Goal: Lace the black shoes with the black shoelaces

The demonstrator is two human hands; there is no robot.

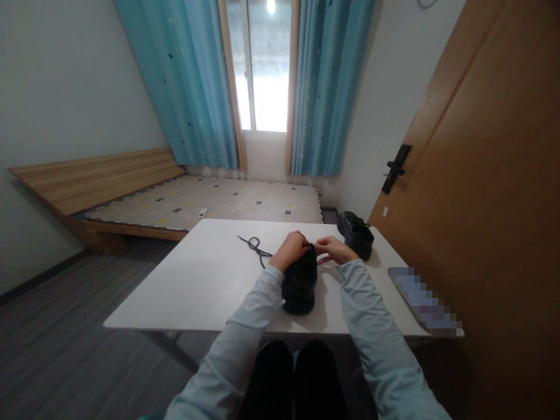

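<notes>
A black shoe [300, 286] stands on the white table [188, 286] in front of me, its heel end toward me. My left hand [294, 248] is closed on the upper part of this shoe, on its left side. At the shoe's right edge, the fingertips of my right hand [336, 249] are drawn together in a pinch. What lies between them is too small to make out. A dark shoelace [257, 248] trails loosely over the tabletop, left of my left hand; where it runs behind that hand is hidden.
Another black shoe [356, 234] sits at the table's far right corner. Along the right edge lies a flat, pixelated object [420, 300]. Beyond the table is a low bed [231, 201] with a small white item [202, 213] on it. A wooden door [476, 175] stands at right.
</notes>
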